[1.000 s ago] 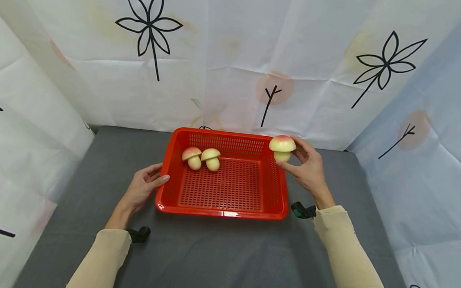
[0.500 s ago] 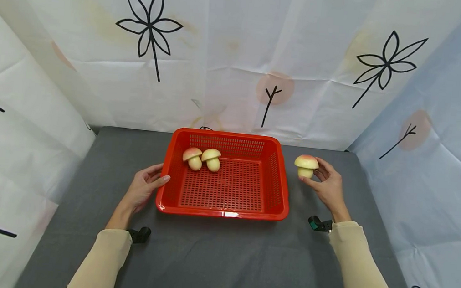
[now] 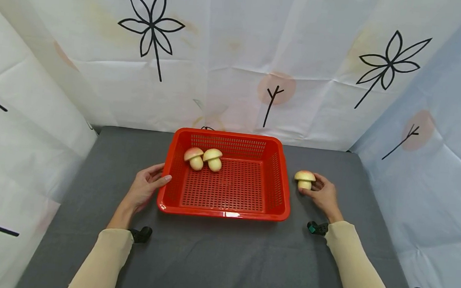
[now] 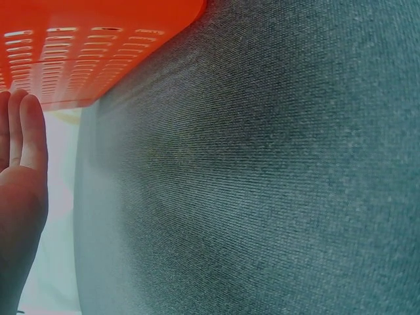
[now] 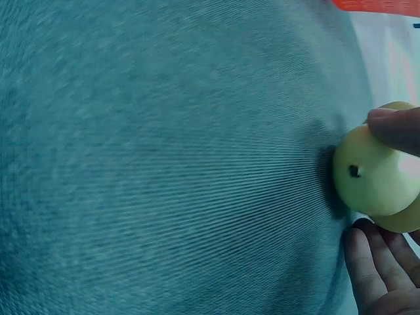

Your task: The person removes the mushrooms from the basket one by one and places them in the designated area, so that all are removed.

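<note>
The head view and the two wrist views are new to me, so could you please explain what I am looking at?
There is no robot here, just a person's bare hands. The head view looks forward and down from the person's head; each wrist view looks from one wrist at that hand's work.

On the grey table stands a red basket. In it, side by side, lie a pink-capped mushroom and a pale-capped mushroom.

The left hand holds the basket's side, thumb at the rim. The right hand pinches a third mushroom, cap up, to the right of the basket. I cannot tell whether that mushroom touches the table.
</note>
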`<state>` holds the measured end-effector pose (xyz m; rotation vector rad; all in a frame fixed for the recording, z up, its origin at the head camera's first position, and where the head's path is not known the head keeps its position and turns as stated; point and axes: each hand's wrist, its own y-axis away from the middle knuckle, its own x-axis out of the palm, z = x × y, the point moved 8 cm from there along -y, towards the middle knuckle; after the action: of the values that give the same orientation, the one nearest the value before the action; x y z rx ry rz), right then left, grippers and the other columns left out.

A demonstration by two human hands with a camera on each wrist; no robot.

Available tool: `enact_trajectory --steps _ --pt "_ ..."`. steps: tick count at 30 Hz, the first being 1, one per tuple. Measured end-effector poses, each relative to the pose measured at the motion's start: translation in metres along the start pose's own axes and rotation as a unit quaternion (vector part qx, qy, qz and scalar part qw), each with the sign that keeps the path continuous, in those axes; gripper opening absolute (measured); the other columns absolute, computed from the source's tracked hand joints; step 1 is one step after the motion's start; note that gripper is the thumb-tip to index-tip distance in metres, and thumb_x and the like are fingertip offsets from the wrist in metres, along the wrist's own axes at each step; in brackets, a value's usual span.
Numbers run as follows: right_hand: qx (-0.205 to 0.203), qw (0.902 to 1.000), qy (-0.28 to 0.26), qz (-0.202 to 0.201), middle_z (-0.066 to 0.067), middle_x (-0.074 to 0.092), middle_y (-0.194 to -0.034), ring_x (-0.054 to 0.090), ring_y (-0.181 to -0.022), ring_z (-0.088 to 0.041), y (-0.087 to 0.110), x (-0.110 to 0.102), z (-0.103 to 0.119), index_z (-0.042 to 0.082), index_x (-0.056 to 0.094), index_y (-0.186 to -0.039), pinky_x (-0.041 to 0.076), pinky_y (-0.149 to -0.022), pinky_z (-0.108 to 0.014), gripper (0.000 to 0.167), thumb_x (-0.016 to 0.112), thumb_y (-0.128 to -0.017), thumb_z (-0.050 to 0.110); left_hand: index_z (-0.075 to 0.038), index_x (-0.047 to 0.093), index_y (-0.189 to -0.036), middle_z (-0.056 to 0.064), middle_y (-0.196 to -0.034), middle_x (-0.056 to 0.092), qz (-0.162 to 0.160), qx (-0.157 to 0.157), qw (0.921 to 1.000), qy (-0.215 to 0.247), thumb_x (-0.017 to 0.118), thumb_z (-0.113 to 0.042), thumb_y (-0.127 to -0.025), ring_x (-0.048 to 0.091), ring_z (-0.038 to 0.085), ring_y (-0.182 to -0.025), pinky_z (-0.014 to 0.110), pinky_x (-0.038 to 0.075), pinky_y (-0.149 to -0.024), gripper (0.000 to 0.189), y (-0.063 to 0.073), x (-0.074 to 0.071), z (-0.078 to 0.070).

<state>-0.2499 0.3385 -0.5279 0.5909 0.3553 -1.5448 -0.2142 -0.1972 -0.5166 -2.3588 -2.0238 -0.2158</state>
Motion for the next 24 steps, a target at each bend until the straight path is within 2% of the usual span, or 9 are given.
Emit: enact_trajectory --steps 8,17,24 --pt "0.004 1.0000 0.002 0.004 -0.035 0.046 -0.144 0.052 -0.129 -0.046 0.0003 0.0012 -0.0019 -0.008 0.030 -0.154 0.046 -0.104 -0.054 0.085 0.080 -0.089 0.013 0.012 0.037 -0.148 0.028 -0.141 0.050 -0.002 0.005 1.0000 0.004 0.064 0.000 -0.098 0.061 0.013 -0.116 0.024 0.054 -0.093 0.058 -0.0002 0.0007 -0.0016" --pt "0.004 1.0000 -0.001 0.009 -0.034 0.046 -0.145 0.053 -0.127 -0.046 0.0002 0.0026 -0.0011 -0.007 0.028 -0.155 0.049 -0.102 -0.052 0.088 0.081 -0.089 0.015 0.011 0.037 -0.149 0.023 -0.139 0.053 0.001 0.000 1.0000 0.005 0.065 -0.002 -0.098 0.062 0.015 -0.116 0.029 0.054 -0.095 0.060 -0.0002 0.0007 0.0003" --pt "0.004 1.0000 -0.001 0.006 -0.034 0.046 -0.144 0.053 -0.127 -0.046 0.0004 0.0014 0.0004 -0.006 0.030 -0.155 0.048 -0.102 -0.054 0.087 0.081 -0.088 0.016 0.010 0.037 -0.150 0.031 -0.144 0.046 0.003 -0.009 0.9999 -0.012 0.064 -0.005 -0.100 0.060 0.014 -0.119 0.029 0.054 -0.096 0.059 0.0003 0.0014 0.0005"
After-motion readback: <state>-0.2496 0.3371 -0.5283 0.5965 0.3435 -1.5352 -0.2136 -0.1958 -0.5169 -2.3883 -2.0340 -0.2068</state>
